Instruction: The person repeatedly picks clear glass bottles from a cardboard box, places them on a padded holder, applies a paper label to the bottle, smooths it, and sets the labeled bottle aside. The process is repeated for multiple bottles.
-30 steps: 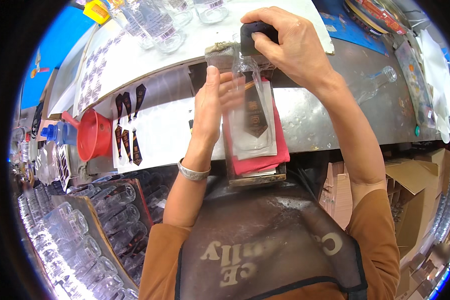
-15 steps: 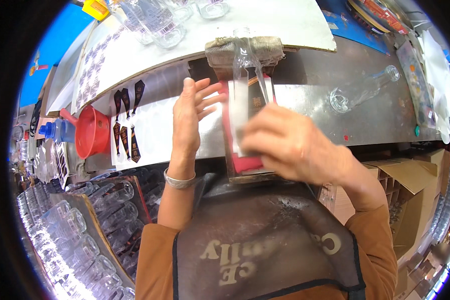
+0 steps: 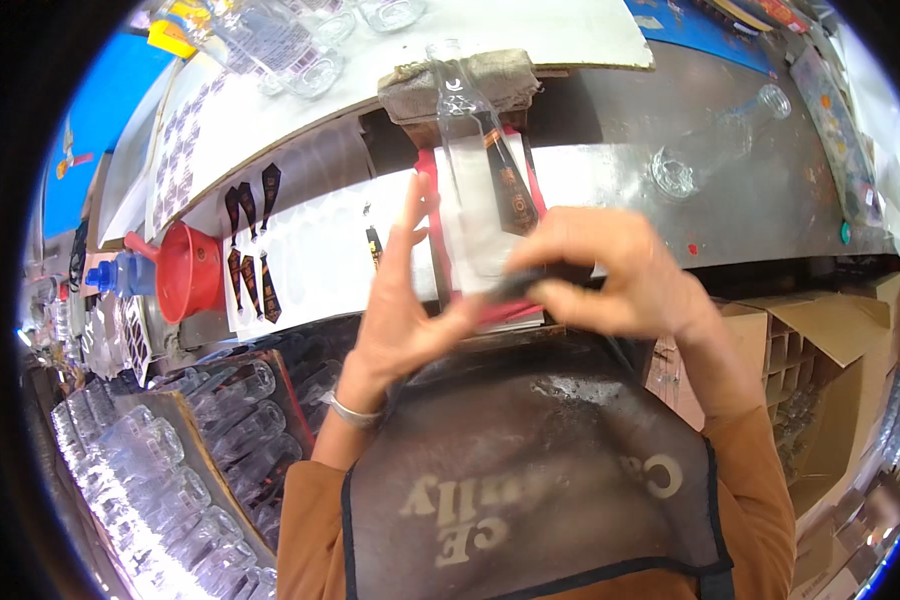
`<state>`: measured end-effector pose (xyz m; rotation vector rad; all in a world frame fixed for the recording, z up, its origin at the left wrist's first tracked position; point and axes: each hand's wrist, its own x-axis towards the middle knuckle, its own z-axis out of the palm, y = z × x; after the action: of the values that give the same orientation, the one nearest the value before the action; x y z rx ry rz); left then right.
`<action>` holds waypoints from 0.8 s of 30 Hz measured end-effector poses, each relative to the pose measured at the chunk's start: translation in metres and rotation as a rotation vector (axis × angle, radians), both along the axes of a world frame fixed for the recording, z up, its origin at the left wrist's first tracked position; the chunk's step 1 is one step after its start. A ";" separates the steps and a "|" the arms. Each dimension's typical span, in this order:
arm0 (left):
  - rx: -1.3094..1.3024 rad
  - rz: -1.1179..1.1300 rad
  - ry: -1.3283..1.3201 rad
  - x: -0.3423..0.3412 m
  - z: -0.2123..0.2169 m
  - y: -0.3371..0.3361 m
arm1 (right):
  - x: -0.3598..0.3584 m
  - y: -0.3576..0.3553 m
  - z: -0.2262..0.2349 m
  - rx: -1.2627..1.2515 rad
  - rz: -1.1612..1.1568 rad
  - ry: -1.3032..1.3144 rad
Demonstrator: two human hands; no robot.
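Below the counter's point(image 3: 795, 205) near edge, left: clear bottles point(image 3: 255, 420), racked; right: cardboard box point(image 3: 850, 370), divided, cell contents indistinct. At that edge: right hand point(image 3: 620, 275), grasping black block point(image 3: 550, 279), blurred; left hand point(image 3: 398, 315), fingers spread, thumb by the block, contact unclear. Just beyond: decorated bottle point(image 3: 462, 165), lying, neck on rolled cloth point(image 3: 505, 85). Step, judged: rubbing the decoration point(image 3: 511, 195) down; next move calls for a steady bottle. Left end: red dipper point(image 3: 205, 275), no contents showing. Far edge: white board point(image 3: 550, 30) bearing glassware point(image 3: 315, 75).

Red dipper point(image 3: 187, 272) beside a blue-capped jug point(image 3: 136, 276)
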<state>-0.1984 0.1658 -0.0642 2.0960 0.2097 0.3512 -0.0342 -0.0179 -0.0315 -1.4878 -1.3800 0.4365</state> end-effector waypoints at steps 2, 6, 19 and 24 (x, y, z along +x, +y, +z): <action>0.309 -0.014 0.008 0.006 0.005 -0.021 | 0.027 0.019 0.010 0.019 -0.117 -0.141; 0.383 0.136 -0.010 0.028 0.001 -0.041 | 0.069 0.061 0.005 0.103 -0.443 -0.118; 0.064 -0.046 -0.041 0.015 -0.023 0.002 | 0.073 0.066 0.004 0.168 -0.479 -0.341; 0.100 -0.037 -0.103 0.012 -0.033 0.004 | -0.005 0.003 -0.022 0.176 -0.031 -0.202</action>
<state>-0.1862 0.1697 -0.0973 2.1705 0.0937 0.4544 -0.0392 -0.0150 -0.0536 -1.4355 -1.5100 0.1432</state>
